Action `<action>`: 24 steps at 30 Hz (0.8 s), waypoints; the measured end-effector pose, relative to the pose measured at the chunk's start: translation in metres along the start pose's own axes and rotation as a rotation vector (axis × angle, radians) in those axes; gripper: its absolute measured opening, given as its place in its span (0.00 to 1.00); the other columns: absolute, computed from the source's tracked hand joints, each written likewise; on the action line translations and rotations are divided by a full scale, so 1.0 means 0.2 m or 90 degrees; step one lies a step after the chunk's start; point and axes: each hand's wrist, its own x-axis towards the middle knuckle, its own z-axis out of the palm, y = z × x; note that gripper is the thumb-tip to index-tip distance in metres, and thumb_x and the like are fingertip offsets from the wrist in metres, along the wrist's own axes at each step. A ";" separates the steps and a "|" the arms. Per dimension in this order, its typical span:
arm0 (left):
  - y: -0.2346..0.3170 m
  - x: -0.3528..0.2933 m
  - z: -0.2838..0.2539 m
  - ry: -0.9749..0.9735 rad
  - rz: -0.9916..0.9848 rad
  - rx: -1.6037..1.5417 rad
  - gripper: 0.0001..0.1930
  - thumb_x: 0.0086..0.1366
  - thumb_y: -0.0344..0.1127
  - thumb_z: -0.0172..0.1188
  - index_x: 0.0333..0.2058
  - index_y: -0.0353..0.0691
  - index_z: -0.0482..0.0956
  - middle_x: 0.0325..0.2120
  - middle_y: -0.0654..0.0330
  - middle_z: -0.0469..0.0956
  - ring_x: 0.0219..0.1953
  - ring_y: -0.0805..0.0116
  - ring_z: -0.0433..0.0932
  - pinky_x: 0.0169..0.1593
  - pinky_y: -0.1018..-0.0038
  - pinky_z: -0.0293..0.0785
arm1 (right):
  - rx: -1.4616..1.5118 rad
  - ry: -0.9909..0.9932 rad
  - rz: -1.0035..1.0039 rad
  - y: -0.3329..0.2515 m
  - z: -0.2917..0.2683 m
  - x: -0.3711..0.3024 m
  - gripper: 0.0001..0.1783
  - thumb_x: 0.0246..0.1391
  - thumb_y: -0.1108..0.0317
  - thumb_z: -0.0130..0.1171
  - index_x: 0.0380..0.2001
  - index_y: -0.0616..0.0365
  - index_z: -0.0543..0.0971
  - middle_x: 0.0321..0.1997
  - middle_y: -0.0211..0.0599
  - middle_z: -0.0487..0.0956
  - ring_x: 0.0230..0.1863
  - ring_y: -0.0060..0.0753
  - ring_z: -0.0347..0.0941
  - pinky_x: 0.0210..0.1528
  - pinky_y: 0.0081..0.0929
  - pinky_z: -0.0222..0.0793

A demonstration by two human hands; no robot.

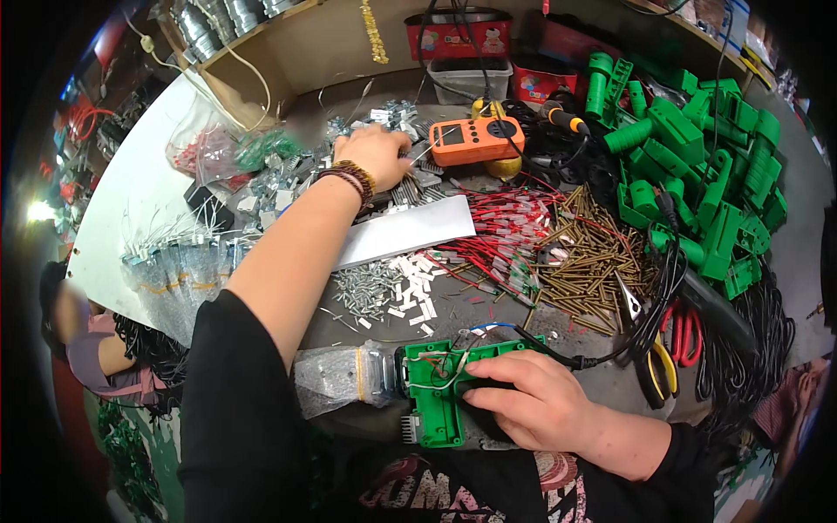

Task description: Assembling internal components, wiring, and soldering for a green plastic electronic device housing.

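Note:
My right hand (532, 401) rests on an open green plastic housing (440, 388) with wires inside, at the bench's near edge, fingers pressed onto it. A black cable (602, 356) runs from the housing to the right. My left hand (377, 152) is stretched far across the bench, fingers curled down into a heap of small grey metal parts (410, 187) beside an orange handheld meter (475, 139). Whether it has picked up a part is hidden. Beaded bracelets sit on that wrist.
A white strip (405, 234) lies mid-bench, with small screws (366, 288), red wires (501, 235) and brass rods (593, 253) around it. Green housings (697, 166) pile at the right. Pliers with red and yellow handles (671, 349) lie at right. Another person (96, 349) sits at left.

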 end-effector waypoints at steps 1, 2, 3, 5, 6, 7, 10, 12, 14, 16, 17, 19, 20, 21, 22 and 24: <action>-0.03 0.01 -0.01 0.040 0.008 -0.076 0.19 0.67 0.54 0.55 0.49 0.52 0.81 0.52 0.54 0.79 0.57 0.54 0.75 0.60 0.52 0.66 | -0.002 0.002 0.001 0.00 0.00 0.01 0.17 0.45 0.74 0.64 0.42 0.55 0.82 0.53 0.38 0.79 0.48 0.43 0.78 0.49 0.36 0.75; -0.05 0.01 0.00 0.080 0.015 -0.151 0.17 0.68 0.50 0.54 0.45 0.50 0.84 0.51 0.52 0.80 0.55 0.53 0.77 0.59 0.56 0.70 | 0.009 0.001 -0.009 0.00 0.00 0.01 0.18 0.43 0.76 0.64 0.42 0.55 0.82 0.52 0.40 0.79 0.46 0.44 0.78 0.48 0.36 0.76; -0.06 0.00 0.02 0.039 0.003 -0.292 0.16 0.67 0.46 0.52 0.38 0.44 0.85 0.43 0.47 0.82 0.49 0.49 0.80 0.55 0.59 0.73 | 0.021 0.000 -0.020 0.00 0.01 0.02 0.19 0.41 0.78 0.65 0.42 0.56 0.83 0.52 0.42 0.79 0.44 0.45 0.78 0.47 0.36 0.77; 0.10 -0.05 -0.03 -0.064 0.057 -0.188 0.16 0.66 0.46 0.56 0.37 0.38 0.84 0.38 0.47 0.83 0.44 0.49 0.81 0.51 0.58 0.75 | 0.000 0.001 0.007 0.02 -0.01 0.00 0.17 0.43 0.76 0.64 0.41 0.56 0.82 0.51 0.40 0.79 0.45 0.44 0.78 0.47 0.36 0.76; 0.13 -0.13 -0.08 -0.072 0.016 -0.153 0.16 0.65 0.45 0.58 0.37 0.38 0.83 0.38 0.47 0.83 0.43 0.49 0.81 0.50 0.58 0.76 | 0.000 -0.008 0.005 0.02 0.00 0.00 0.15 0.44 0.75 0.64 0.40 0.56 0.82 0.50 0.38 0.79 0.45 0.43 0.78 0.47 0.37 0.76; 0.05 -0.15 -0.07 0.000 0.023 -0.168 0.15 0.64 0.45 0.61 0.36 0.38 0.83 0.35 0.48 0.83 0.42 0.49 0.81 0.49 0.59 0.76 | 0.005 -0.012 -0.008 0.00 0.00 0.02 0.15 0.44 0.75 0.64 0.40 0.56 0.82 0.50 0.38 0.79 0.45 0.43 0.78 0.47 0.37 0.76; -0.08 -0.19 -0.14 0.109 -0.025 -0.569 0.14 0.68 0.43 0.61 0.36 0.37 0.83 0.31 0.59 0.83 0.31 0.71 0.83 0.36 0.72 0.78 | 0.008 -0.019 0.005 0.02 0.00 0.00 0.15 0.43 0.75 0.64 0.38 0.56 0.82 0.49 0.37 0.79 0.45 0.43 0.78 0.46 0.36 0.76; -0.12 -0.30 -0.26 0.281 -0.002 -0.711 0.12 0.70 0.41 0.62 0.38 0.36 0.82 0.31 0.64 0.82 0.29 0.79 0.81 0.31 0.81 0.75 | 0.027 -0.003 0.003 0.02 -0.01 0.00 0.14 0.43 0.76 0.64 0.37 0.56 0.82 0.49 0.37 0.79 0.44 0.43 0.78 0.45 0.36 0.76; -0.11 -0.41 -0.34 0.319 -0.005 -0.796 0.12 0.71 0.41 0.61 0.42 0.38 0.80 0.33 0.64 0.82 0.30 0.79 0.81 0.32 0.83 0.73 | 0.020 0.001 0.007 0.00 -0.06 0.02 0.15 0.42 0.77 0.65 0.38 0.56 0.82 0.50 0.38 0.79 0.45 0.44 0.77 0.47 0.38 0.75; -0.07 -0.55 -0.42 0.257 0.047 -0.795 0.11 0.71 0.41 0.61 0.40 0.38 0.80 0.32 0.65 0.81 0.31 0.79 0.81 0.33 0.84 0.73 | -0.069 0.025 -0.048 -0.07 -0.17 0.10 0.17 0.44 0.75 0.66 0.41 0.57 0.81 0.53 0.43 0.78 0.50 0.48 0.75 0.54 0.41 0.72; -0.02 -0.65 -0.46 0.213 0.078 -0.794 0.11 0.71 0.41 0.61 0.39 0.38 0.79 0.32 0.65 0.81 0.31 0.79 0.81 0.33 0.84 0.73 | -0.081 0.045 -0.033 -0.13 -0.23 0.17 0.21 0.46 0.73 0.67 0.46 0.60 0.80 0.55 0.46 0.77 0.53 0.51 0.74 0.58 0.43 0.69; 0.18 -0.86 -0.49 0.130 0.091 -0.824 0.10 0.70 0.37 0.62 0.37 0.35 0.80 0.29 0.61 0.82 0.29 0.75 0.83 0.31 0.83 0.75 | -0.089 0.072 -0.007 -0.18 -0.27 0.31 0.30 0.51 0.67 0.67 0.57 0.64 0.73 0.61 0.53 0.72 0.58 0.53 0.71 0.62 0.44 0.64; 0.27 -0.93 -0.47 0.055 0.138 -0.870 0.08 0.70 0.34 0.62 0.37 0.34 0.80 0.29 0.61 0.82 0.29 0.76 0.82 0.32 0.81 0.76 | -0.094 0.081 0.001 -0.18 -0.26 0.37 0.36 0.55 0.62 0.66 0.63 0.67 0.68 0.66 0.57 0.68 0.60 0.53 0.70 0.64 0.42 0.62; 0.35 -1.00 -0.47 -0.004 0.127 -0.939 0.07 0.68 0.32 0.64 0.37 0.34 0.80 0.29 0.61 0.82 0.27 0.77 0.80 0.33 0.81 0.76 | -0.042 0.045 0.024 -0.17 -0.23 0.40 0.42 0.58 0.60 0.66 0.68 0.68 0.59 0.69 0.56 0.66 0.55 0.44 0.74 0.59 0.37 0.68; 0.41 -1.07 -0.46 -0.026 0.136 -0.990 0.07 0.67 0.31 0.65 0.35 0.34 0.79 0.29 0.62 0.82 0.26 0.79 0.78 0.33 0.81 0.76 | 0.166 -0.014 0.158 -0.24 -0.22 0.42 0.39 0.62 0.63 0.63 0.69 0.68 0.58 0.65 0.50 0.69 0.45 0.31 0.76 0.50 0.28 0.73; 0.47 -1.13 -0.42 0.028 0.156 -1.050 0.09 0.70 0.34 0.62 0.32 0.36 0.76 0.26 0.61 0.81 0.27 0.79 0.78 0.32 0.83 0.75 | 0.451 -0.012 0.276 -0.20 -0.17 0.43 0.31 0.66 0.68 0.57 0.68 0.66 0.61 0.54 0.42 0.75 0.37 0.22 0.74 0.42 0.20 0.73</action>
